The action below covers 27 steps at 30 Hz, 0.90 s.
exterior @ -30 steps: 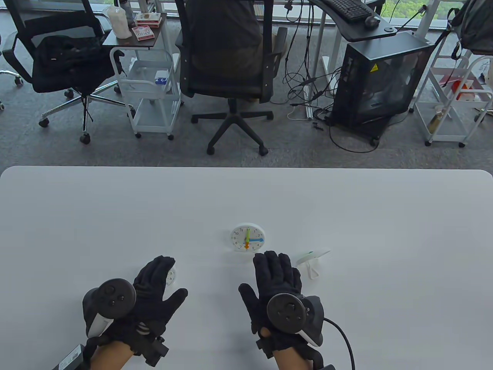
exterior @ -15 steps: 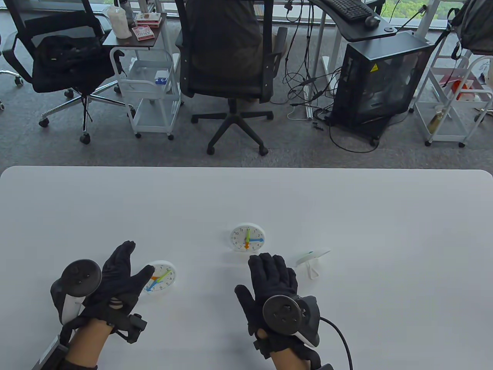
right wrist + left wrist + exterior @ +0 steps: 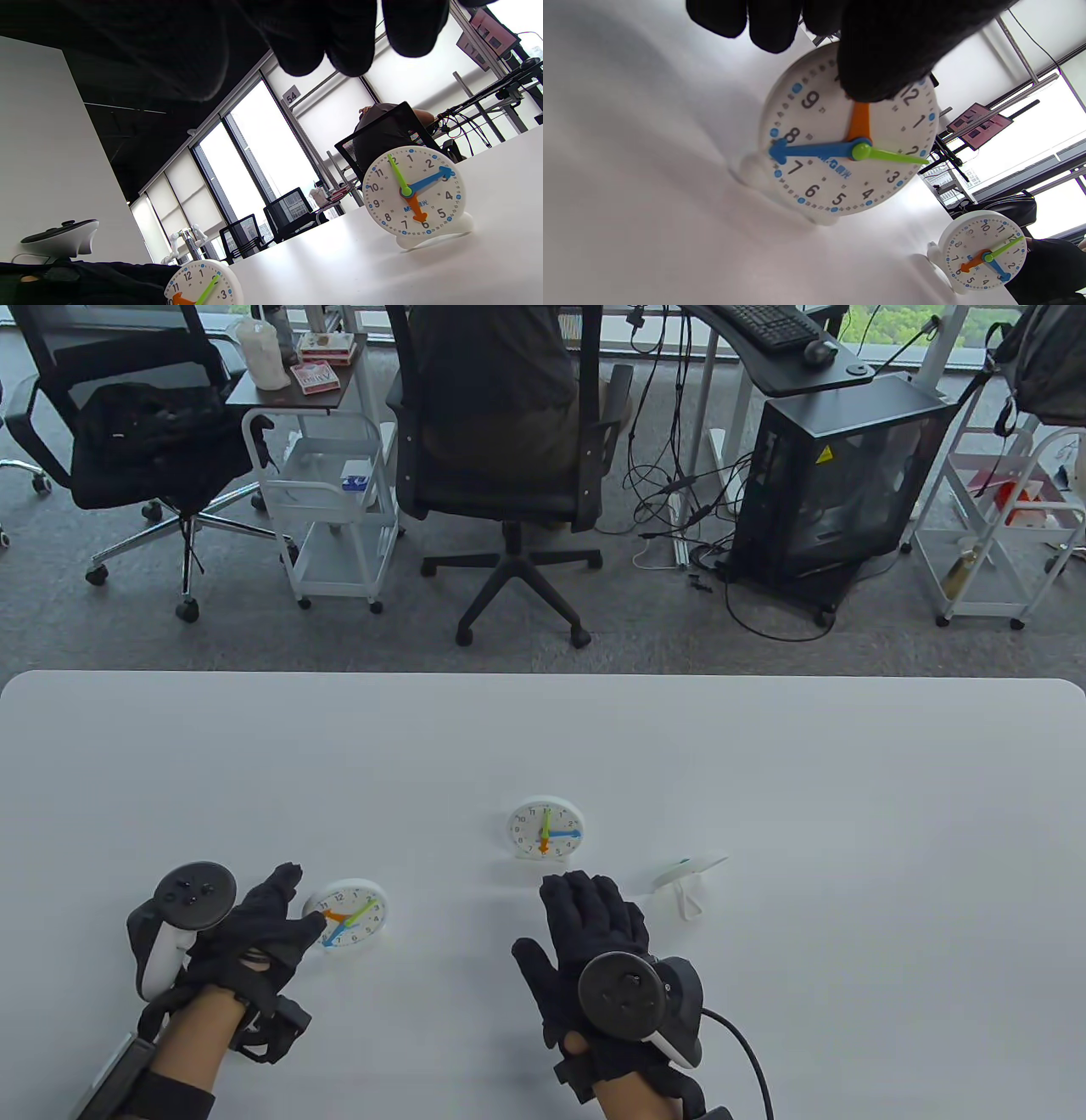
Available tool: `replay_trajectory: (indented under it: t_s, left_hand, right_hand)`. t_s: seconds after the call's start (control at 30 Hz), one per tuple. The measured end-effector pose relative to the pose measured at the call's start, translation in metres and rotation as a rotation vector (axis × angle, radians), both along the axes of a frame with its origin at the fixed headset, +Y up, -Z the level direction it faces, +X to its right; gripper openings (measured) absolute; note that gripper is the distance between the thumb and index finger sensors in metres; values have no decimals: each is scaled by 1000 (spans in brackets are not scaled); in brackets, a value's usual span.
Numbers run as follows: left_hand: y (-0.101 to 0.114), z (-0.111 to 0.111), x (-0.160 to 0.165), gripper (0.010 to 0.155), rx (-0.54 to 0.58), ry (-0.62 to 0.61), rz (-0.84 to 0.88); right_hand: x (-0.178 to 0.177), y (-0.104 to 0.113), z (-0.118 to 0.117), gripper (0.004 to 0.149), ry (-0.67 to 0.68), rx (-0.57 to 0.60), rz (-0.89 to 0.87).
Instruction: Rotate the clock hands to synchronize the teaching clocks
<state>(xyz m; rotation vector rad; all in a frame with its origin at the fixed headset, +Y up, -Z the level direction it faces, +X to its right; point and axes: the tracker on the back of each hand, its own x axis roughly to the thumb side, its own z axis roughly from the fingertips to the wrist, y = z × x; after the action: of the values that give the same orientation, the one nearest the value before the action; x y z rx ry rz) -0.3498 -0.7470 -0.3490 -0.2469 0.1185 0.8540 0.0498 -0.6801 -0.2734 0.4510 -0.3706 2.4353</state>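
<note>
The left teaching clock (image 3: 352,914) stands near the table's front, white with orange, blue and green hands. My left hand (image 3: 305,897) is at its left rim. In the left wrist view the thumb (image 3: 878,63) lies on the tip of the orange hand (image 3: 859,125) near 11, and the fingers (image 3: 763,25) curl behind the clock (image 3: 840,178). The middle clock (image 3: 545,829) stands upright, with green at 12, blue at 3 and orange at 6. My right hand (image 3: 551,916) lies flat and open just in front of it, holding nothing.
A third white clock (image 3: 689,874) lies tipped over to the right of my right hand. The middle clock (image 3: 413,192) and the left clock (image 3: 199,284) both show in the right wrist view. Office chairs and carts stand beyond the table's far edge (image 3: 543,675).
My left hand slid left off the left clock, uncovering its face, then came back to its rim with the thumb on the orange hand. My right hand drew back slightly toward me.
</note>
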Motion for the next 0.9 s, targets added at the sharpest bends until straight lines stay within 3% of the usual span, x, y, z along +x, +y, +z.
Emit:
replay_trajectory:
  t_s: [0.2, 0.47, 0.7, 0.9]
  left_hand:
    - [-17, -8, -4, 63, -77, -24, 91]
    - [-15, -8, 1, 50, -60, -35, 101]
    - [-2, 0, 17, 50, -10, -92, 249]
    - [15, 17, 48, 50, 64, -197, 403]
  right_hand:
    - [-3, -2, 0, 73, 19, -24, 4]
    - [-5, -2, 0, 73, 34, -43, -1]
    - [-5, -2, 0, 72, 43, -51, -44]
    - [-10, -5, 3, 72, 98, -107, -184]
